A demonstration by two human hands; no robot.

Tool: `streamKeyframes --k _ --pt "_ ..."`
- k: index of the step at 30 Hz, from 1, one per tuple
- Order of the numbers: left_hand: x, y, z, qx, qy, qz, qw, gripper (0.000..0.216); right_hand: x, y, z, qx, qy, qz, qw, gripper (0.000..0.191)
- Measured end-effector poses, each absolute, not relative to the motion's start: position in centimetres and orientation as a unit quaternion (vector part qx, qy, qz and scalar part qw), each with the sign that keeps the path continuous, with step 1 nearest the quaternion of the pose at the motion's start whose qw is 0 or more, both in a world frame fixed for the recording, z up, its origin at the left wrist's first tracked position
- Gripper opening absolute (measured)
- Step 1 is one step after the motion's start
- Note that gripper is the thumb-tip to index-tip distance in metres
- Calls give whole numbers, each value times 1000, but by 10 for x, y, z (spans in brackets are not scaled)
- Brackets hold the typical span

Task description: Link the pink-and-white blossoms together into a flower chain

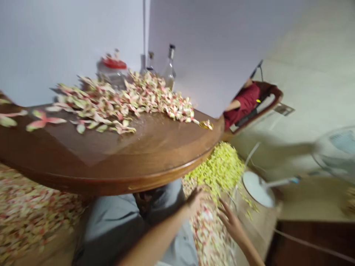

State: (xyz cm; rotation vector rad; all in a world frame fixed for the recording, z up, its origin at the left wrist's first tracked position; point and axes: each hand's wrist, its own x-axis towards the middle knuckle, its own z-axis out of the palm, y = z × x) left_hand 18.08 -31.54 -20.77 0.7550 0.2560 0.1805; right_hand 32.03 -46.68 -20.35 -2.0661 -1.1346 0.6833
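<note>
My left hand (195, 201) and my right hand (230, 221) are low in the view, both in a heap of pink-and-cream petals (209, 236). The fingers of my right hand are spread on the heap. My left hand is blurred, and its grip cannot be made out. A mound of pale yellow-green blossoms (219, 170) rises just above both hands. Grey clothing (111, 225) covers my lap. The whole view is tilted.
A round wooden table (111, 162) bears a pile of pink-green petals (119, 101), a red-lidded jar (112, 66) and a glass bottle (169, 70). More petals (30, 218) cover the floor at left. A person in red (244, 105) is at upper right, beside a white fan (338, 151).
</note>
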Motion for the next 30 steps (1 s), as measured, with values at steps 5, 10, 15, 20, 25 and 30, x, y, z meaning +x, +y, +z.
streamKeyframes --k 5,10,15,20,25,30 --pt "191 -318 -258 198 169 137 956 57 309 -479 -240 -789 -394 288 373 53" --pt "184 -310 -259 145 157 166 963 65 291 -456 -236 -774 -436 255 381 34" --pt "183 -310 -257 146 158 164 963 63 287 -459 -232 -773 -463 196 387 27" --pt "184 -312 -261 188 169 163 954 61 298 -477 -235 -799 -421 164 397 29" --pt "181 -307 -266 293 199 204 912 58 314 -513 -239 -828 -357 233 364 29" --pt "177 -314 -262 491 203 226 817 54 303 -528 -241 -823 -259 295 412 49"
